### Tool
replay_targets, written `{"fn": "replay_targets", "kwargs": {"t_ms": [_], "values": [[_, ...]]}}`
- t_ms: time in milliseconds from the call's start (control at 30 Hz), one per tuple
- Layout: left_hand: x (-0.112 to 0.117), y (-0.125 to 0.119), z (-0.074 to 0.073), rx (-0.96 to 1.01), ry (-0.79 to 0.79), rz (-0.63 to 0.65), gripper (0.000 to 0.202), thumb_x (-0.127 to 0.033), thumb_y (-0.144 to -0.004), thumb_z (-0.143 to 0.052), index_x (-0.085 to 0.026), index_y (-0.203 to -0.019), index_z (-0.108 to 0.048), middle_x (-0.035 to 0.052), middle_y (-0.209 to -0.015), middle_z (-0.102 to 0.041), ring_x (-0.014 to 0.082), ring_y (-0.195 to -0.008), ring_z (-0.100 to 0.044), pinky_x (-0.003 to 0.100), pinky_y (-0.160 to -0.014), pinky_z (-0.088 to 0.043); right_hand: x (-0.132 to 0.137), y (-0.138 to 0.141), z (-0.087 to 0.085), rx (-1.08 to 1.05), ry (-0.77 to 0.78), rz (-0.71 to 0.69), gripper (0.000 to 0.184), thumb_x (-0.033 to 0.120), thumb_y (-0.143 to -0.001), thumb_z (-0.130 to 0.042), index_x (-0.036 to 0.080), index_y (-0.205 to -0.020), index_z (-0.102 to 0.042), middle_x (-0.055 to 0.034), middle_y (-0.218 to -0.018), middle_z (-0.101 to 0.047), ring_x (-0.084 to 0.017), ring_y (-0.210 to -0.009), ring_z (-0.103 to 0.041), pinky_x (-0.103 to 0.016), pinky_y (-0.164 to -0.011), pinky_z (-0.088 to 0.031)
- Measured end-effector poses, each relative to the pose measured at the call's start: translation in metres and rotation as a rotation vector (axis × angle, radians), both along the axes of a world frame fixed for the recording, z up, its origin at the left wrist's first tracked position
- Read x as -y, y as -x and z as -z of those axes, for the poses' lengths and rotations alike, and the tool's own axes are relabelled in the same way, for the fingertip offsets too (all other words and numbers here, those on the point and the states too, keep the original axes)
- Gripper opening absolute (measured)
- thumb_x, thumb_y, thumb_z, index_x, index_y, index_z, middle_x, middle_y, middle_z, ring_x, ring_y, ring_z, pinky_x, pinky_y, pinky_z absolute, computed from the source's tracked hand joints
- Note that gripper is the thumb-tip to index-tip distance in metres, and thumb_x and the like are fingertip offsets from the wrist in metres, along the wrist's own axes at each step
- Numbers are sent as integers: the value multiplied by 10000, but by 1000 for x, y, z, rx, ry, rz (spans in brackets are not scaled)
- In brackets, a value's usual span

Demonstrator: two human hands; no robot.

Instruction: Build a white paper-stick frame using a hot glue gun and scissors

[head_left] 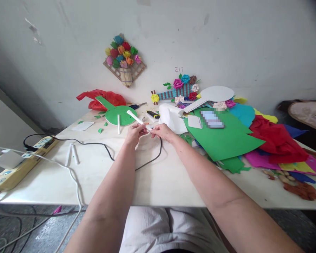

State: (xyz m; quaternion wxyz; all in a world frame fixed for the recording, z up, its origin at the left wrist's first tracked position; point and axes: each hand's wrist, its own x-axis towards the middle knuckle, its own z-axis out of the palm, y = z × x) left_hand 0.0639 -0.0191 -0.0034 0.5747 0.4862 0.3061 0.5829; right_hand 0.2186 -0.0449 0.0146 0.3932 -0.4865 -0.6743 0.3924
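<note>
My left hand (136, 133) is closed on a white rolled paper strip (135, 116), whose upper end points up and left past the fingers. My right hand (162, 131) pinches the white paper at the strip's lower end, close to the left fingertips. A tiny orange spot shows between the hands; what it is I cannot tell. Just behind lies a green paddle-shaped paper piece (113, 117) with another white strip (118, 124) on it. A black and yellow tool (153, 114) rests beyond my hands, beside crumpled white paper (171, 118).
A black cord (151, 161) curves under my hands from the yellow power strip (39, 154) at left. Two white strips (75, 154) lie nearby. Green sheets (226, 140), a phone (212, 119), and red crepe paper (276, 138) fill the right. Paper flowers (122, 52) hang on the wall.
</note>
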Motion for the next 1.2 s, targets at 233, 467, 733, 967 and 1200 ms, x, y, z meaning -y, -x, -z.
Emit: {"fn": "replay_targets", "kwargs": {"t_ms": [233, 467, 733, 967, 1200], "values": [[-3, -1, -2, 75, 30, -94, 289, -321, -552, -766, -125, -561, -554, 15, -533, -545, 100, -489, -536, 281, -586, -496, -5, -35, -18, 705, -19, 234, 189, 260, -756, -563, 131, -714, -694, -74, -657, -671, -167, -590, -604, -251, -561, -423], [-4, 0, -1, 73, 44, -108, 280, -321, -547, -763, -117, -588, -575, 18, -536, -546, 97, -486, -536, 270, -578, -496, 1, -43, -19, 1103, -184, 336, 304, 161, -723, -539, 179, -995, -673, -119, -1054, -642, -261, -976, -578, -323, -738, -429], [-4, -2, -1, 59, 46, -112, 309, -354, -538, -766, -118, -587, -573, 27, -559, -559, 100, -504, -543, 265, -564, -493, -5, -41, -7, 1154, -177, 374, 375, 219, -733, -542, 103, -1080, -622, -163, -1091, -607, -286, -1041, -514, -370, -836, -385], [-2, -4, -1, 28, 58, -130, 324, -363, -535, -764, -121, -598, -559, 28, -577, -568, 107, -522, -556, 272, -572, -490, -11, -31, -6, 1219, -173, 480, 320, 203, -730, -563, 85, -1008, -668, -210, -1058, -610, -293, -1022, -538, -379, -852, -379], [-7, -2, 3, 66, 69, -159, 307, -335, -532, -766, -114, -607, -567, 36, -568, -596, 115, -523, -583, 260, -588, -502, -9, -24, -13, 1174, -60, 377, 321, 122, -719, -560, 107, -1024, -657, -186, -1019, -644, -265, -978, -603, -329, -755, -451]]}}
